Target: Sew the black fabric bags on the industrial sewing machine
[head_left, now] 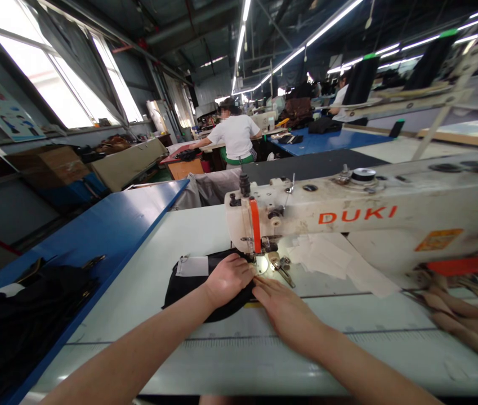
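Far left, a black cloth heap (31, 332) lies on the blue table (112, 239). The black cloth piece (177, 288), with its white patch (192, 266), lies on the machine table (188, 225). Left hand (231, 275): fingers bent over the cloth; pinch cannot be confirmed. Right hand (283, 306): fingers extended at the cloth's edge; pinch likewise unconfirmed. Guide with light, even pressure; keep fingertips clear beneath the sewing machine (298, 216).
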`<act>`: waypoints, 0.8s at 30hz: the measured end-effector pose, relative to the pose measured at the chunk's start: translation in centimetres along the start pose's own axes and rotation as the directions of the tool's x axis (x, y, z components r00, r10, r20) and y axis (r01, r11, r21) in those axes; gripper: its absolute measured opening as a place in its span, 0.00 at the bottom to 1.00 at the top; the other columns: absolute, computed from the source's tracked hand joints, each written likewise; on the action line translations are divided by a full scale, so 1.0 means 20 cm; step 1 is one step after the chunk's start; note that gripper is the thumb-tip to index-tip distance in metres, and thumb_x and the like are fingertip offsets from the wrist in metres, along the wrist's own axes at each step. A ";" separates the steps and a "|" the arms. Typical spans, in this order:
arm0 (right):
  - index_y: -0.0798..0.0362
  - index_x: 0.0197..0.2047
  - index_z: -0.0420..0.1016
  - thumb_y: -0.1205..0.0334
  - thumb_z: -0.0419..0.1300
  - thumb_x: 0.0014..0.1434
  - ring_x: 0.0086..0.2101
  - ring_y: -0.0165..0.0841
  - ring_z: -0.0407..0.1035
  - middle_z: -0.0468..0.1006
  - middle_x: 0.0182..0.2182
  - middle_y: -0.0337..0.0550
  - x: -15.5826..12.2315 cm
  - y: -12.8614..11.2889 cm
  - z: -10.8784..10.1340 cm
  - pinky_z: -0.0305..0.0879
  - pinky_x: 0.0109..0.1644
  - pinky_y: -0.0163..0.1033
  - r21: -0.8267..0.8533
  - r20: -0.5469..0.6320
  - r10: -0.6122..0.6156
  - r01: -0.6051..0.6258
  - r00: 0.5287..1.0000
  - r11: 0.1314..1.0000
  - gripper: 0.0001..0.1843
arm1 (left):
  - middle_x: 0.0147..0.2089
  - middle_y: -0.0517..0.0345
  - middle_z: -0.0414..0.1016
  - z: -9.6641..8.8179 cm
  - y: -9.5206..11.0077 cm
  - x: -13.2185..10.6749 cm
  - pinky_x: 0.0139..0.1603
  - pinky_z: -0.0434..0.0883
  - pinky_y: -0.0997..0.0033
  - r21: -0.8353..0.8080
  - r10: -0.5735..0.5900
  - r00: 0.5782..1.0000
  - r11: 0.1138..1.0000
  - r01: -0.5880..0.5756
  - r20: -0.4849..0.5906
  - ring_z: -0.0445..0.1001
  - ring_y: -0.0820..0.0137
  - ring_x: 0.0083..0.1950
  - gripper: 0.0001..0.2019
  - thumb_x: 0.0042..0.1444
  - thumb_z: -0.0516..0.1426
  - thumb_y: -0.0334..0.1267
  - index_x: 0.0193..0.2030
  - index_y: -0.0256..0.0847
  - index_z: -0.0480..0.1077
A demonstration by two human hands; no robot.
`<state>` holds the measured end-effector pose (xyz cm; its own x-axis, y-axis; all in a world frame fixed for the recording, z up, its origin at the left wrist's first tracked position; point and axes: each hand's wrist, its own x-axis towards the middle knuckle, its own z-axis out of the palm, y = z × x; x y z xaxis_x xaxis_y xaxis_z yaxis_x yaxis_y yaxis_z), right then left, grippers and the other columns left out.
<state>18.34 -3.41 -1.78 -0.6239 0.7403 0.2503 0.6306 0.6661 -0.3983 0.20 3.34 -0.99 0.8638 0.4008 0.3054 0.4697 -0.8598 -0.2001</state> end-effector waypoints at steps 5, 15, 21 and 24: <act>0.59 0.47 0.68 0.82 0.48 0.51 0.56 0.37 0.59 0.69 0.54 0.56 0.00 -0.01 -0.01 0.54 0.61 0.46 0.010 0.010 0.001 -0.001 1.000 1.000 0.22 | 0.34 0.52 0.75 0.00 0.00 0.00 0.43 0.67 0.65 -0.012 -0.011 1.000 1.000 0.011 -0.001 0.73 0.67 0.41 0.13 0.66 0.44 0.33 0.39 0.34 0.69; 0.59 0.49 0.69 0.80 0.48 0.52 0.54 0.38 0.62 0.71 0.52 0.54 -0.02 -0.02 -0.01 0.57 0.60 0.46 0.027 0.016 -0.012 0.012 1.000 1.000 0.22 | 0.40 0.52 0.76 -0.01 0.04 -0.02 0.46 0.67 0.63 -0.062 -0.088 0.995 0.994 0.091 0.044 0.72 0.66 0.46 0.10 0.65 0.47 0.33 0.45 0.35 0.68; 0.59 0.48 0.69 0.81 0.48 0.53 0.53 0.38 0.63 0.71 0.52 0.54 -0.02 -0.01 0.00 0.58 0.59 0.46 0.016 -0.006 -0.015 0.015 1.000 1.000 0.21 | 0.45 0.52 0.75 0.02 0.05 -0.05 0.48 0.67 0.63 -0.090 -0.123 0.992 0.988 0.124 0.011 0.72 0.66 0.48 0.10 0.65 0.48 0.34 0.47 0.36 0.68; 0.58 0.48 0.69 0.81 0.48 0.53 0.53 0.38 0.63 0.71 0.53 0.55 -0.02 -0.01 0.01 0.58 0.59 0.47 0.015 -0.006 -0.010 0.010 1.000 1.000 0.21 | 0.46 0.52 0.75 0.03 0.05 -0.05 0.49 0.67 0.62 -0.081 -0.141 0.990 0.987 0.140 -0.001 0.71 0.66 0.49 0.09 0.64 0.49 0.34 0.46 0.36 0.68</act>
<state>18.41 -3.92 -1.93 -0.6276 0.7341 0.2591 0.6174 0.6721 -0.4088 -0.10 2.25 -1.98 0.7888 0.5177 0.3313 0.5701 -0.8177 -0.0796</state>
